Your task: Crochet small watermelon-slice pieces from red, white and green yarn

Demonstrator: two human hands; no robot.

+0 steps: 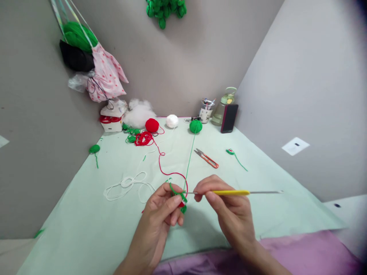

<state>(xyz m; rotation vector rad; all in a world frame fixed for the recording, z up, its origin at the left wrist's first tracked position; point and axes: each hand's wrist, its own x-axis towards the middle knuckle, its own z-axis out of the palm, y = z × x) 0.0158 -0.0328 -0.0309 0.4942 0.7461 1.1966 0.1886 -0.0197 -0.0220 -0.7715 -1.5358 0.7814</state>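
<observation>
Crochetwork (184,198), partly hidden, left hand (160,214) pinching it, right hand (229,210) gripping yellow hook (237,193)

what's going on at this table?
A person's left hand pinches a small green, red and white yarn piece. The right hand grips a yellow-handled hook, its left end at the piece. A green strand runs from there to the green ball. Orange-handled snips lie beyond the hands on the pale green tabletop.
</observation>
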